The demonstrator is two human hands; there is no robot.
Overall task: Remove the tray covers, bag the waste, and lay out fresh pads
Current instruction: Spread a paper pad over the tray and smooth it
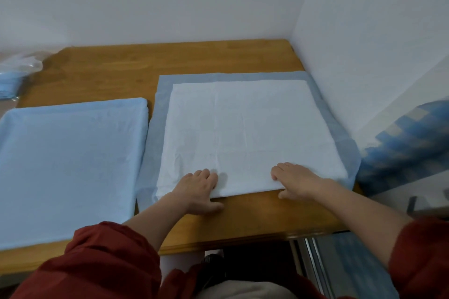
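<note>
Red sleeves (pixel 104 262) forward, left hand (pixel 199 189) and right hand (pixel 296 182) lie spread flat on near edge of fresh pad (pixel 243 128); I judge they smooth it square into the table (pixel 255 216) corner.

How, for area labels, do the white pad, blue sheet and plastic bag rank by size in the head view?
1. White pad and blue sheet: alike; sheet is cropped, unranked.
2. Plastic bag: smaller, farther, cropped.
</note>
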